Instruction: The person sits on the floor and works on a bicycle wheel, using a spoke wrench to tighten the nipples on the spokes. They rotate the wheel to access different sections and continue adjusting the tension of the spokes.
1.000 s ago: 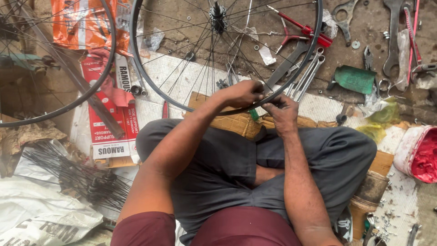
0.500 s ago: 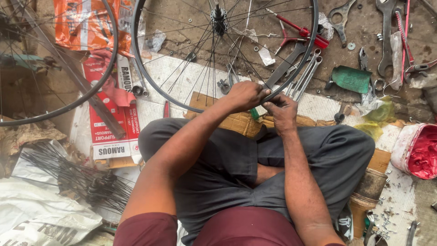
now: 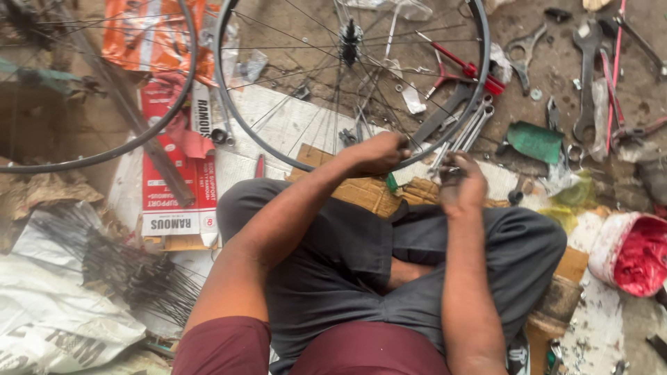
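Left hand (image 3: 381,153) closed around the near arc of the spoked bicycle wheel (image 3: 278,149), its grip curled on the dark rim at about 6 o'clock of the wheel. Right hand (image 3: 461,185), at 3 o'clock of the left, with fingers pressed together, pinching a small tool at the rim; the tool itself is too small to tell. The wheel stands nearly upright on the floor before the person's crossed legs, hub (image 3: 348,33) at 12 o'clock, thin spokes radiating to the rim. A second wheel (image 3: 182,90) lies at 9 o'clock. The ground is bare dirt with flattened cardboard (image 3: 361,191). Spanners (image 3: 587,76) lie at 2 o'clock, a bundle of loose spokes (image 3: 118,264) at 8 o'clock, a red-lined tub (image 3: 636,253) at 4 o'clock.
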